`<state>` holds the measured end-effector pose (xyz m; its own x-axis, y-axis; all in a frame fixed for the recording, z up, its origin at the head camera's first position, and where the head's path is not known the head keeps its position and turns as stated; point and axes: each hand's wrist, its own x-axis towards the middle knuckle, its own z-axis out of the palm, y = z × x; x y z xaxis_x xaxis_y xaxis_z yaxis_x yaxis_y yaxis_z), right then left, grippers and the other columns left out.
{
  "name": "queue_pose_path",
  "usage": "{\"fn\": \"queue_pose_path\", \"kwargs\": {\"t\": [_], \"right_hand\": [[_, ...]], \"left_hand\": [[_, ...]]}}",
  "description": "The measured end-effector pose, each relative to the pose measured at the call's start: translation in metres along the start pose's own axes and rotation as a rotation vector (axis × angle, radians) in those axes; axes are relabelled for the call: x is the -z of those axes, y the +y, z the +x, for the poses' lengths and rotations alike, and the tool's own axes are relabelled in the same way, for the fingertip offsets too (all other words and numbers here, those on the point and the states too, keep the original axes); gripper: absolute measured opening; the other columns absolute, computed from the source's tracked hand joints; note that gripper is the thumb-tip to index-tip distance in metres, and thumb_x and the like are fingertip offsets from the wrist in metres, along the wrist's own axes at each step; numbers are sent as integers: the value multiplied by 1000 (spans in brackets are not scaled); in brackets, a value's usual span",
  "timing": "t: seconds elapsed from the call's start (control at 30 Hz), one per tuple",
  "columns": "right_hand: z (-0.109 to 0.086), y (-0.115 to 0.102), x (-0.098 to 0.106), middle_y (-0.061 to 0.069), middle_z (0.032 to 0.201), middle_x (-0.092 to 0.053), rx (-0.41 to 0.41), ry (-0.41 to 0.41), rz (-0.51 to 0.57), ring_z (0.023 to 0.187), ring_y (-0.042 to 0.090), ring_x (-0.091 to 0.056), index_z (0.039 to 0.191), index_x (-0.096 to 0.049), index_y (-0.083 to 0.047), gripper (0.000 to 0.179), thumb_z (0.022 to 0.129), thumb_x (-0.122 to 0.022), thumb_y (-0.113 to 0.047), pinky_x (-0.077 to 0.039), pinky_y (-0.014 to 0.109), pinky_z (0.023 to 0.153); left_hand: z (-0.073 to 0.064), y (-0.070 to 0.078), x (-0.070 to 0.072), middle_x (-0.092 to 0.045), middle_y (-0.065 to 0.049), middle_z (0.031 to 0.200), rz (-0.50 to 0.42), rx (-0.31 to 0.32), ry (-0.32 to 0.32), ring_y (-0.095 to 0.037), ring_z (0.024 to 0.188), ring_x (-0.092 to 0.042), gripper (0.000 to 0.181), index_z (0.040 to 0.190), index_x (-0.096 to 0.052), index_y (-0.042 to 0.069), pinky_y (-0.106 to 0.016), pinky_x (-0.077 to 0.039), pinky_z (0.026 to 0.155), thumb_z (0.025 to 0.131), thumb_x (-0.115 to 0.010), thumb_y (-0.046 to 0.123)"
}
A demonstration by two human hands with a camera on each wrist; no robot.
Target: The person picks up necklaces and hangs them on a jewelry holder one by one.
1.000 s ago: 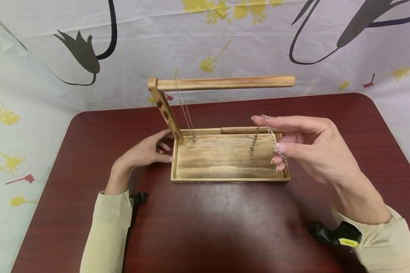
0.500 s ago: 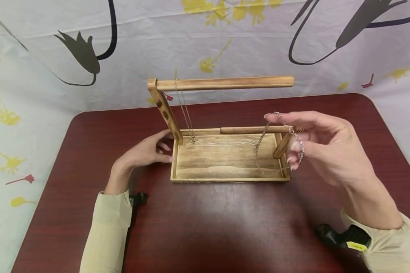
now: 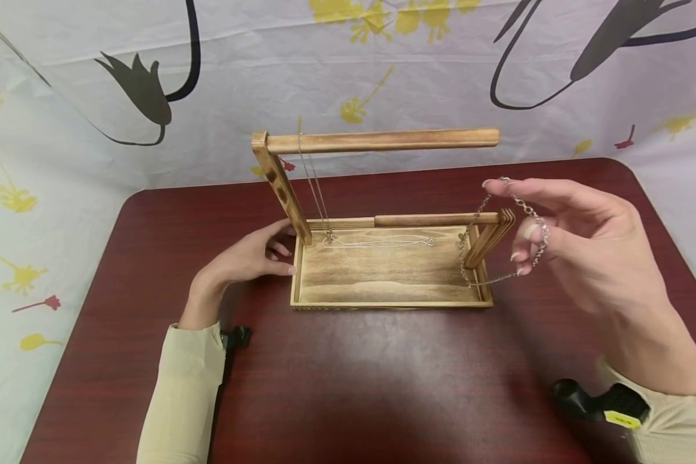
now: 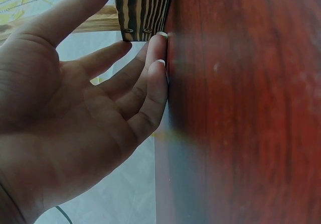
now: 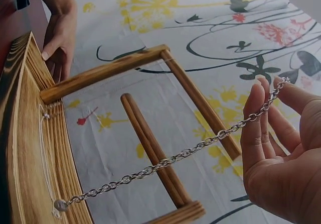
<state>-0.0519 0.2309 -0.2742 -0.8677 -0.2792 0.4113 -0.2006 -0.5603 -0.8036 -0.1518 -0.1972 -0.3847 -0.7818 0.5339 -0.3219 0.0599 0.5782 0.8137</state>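
Observation:
My right hand (image 3: 603, 258) holds a silver chain bracelet (image 3: 524, 206) at the thumb and index finger, just right of a wooden jewellery stand (image 3: 391, 307). The bracelet (image 5: 165, 162) hangs in a loop, and a small round charm (image 5: 60, 205) shows at its low end in the right wrist view. At the stand's left end rests my left hand (image 3: 243, 256), its thumb and fingertips touching the tray's side; the left wrist view shows this hand (image 4: 90, 98) with loosely bent fingers. A thin necklace (image 3: 312, 183) hangs from the stand's upper bar (image 3: 383, 140) near the post.
A thin silver chain (image 3: 377, 245) lies stretched along the tray floor. The lower bar (image 3: 435, 220) runs along the tray's back from a short right post (image 3: 490, 241). The stand sits on a dark red table (image 3: 354, 386) before a patterned cloth (image 3: 226, 129).
My right hand has moved right and slightly up with the bracelet, which now hangs at the tray's right end instead of over its floor. The left hand has stayed in place.

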Motion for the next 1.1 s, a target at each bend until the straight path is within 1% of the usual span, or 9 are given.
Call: {"fn": "queue_pose_path", "kwargs": {"t": [0.1,0.23,0.3,0.33,0.5,0.67,0.8,0.93,1.1], "right_hand": [[-2,-3,2,36,130,-54,3,20,-7,62,30,-59,128,-48,25,54,79,-28,37,-54,36,61],[-5,-6,4,36,129,-55,4,49,-24,61,31,-58,127,-49,25,44,86,-35,33,-53,37,62],[-6,-7,6,36,129,-54,12,52,-7,63,32,-59,127,-48,26,39,89,-40,29,-53,37,63],[-6,-8,7,36,129,-55,13,66,-6,64,32,-59,127,-48,26,37,91,-42,27,-53,37,63],[-7,-12,10,39,127,-55,35,100,24,63,34,-60,126,-46,29,34,93,-39,26,-54,37,64],[-3,-13,11,41,124,-55,91,82,92,65,36,-62,122,-46,32,31,94,-35,25,-54,37,64],[-1,-13,13,41,122,-56,125,90,91,65,37,-63,120,-46,33,29,94,-35,25,-54,36,63],[-1,-15,16,41,121,-57,131,111,90,64,37,-64,120,-47,33,29,95,-35,24,-55,35,62],[0,-18,20,43,119,-57,159,133,133,61,39,-63,119,-47,33,29,94,-34,25,-56,37,61]], "left_hand": [[0,0,0,-43,-13,147,0,-1,1,-29,111,-56,92,157,-25,7,-42,-48,93,84,-81,9],[0,1,0,-42,-13,147,-4,-6,-1,-30,112,-56,92,157,-25,7,-43,-49,93,84,-80,9],[0,1,-1,-43,-13,147,-7,-4,-1,-29,112,-56,91,157,-25,7,-42,-48,93,84,-80,9],[0,1,-1,-43,-13,147,-7,-3,-1,-29,112,-56,92,157,-25,8,-42,-48,93,84,-80,9],[-1,0,-1,-43,-14,147,4,-6,2,-30,111,-56,91,157,-25,7,-42,-48,93,84,-80,9],[-1,0,0,-42,-16,147,-8,-16,-1,-32,113,-56,90,157,-25,6,-44,-48,94,84,-80,8],[-1,0,0,-42,-16,148,-14,-15,-2,-33,113,-56,91,157,-25,6,-44,-47,94,84,-80,8],[-1,1,0,-42,-16,148,-6,-12,-1,-31,113,-56,91,157,-25,6,-43,-48,93,84,-80,9],[-1,0,-1,-43,-13,147,2,-4,3,-30,111,-56,91,157,-25,8,-42,-48,92,84,-80,9]]}}
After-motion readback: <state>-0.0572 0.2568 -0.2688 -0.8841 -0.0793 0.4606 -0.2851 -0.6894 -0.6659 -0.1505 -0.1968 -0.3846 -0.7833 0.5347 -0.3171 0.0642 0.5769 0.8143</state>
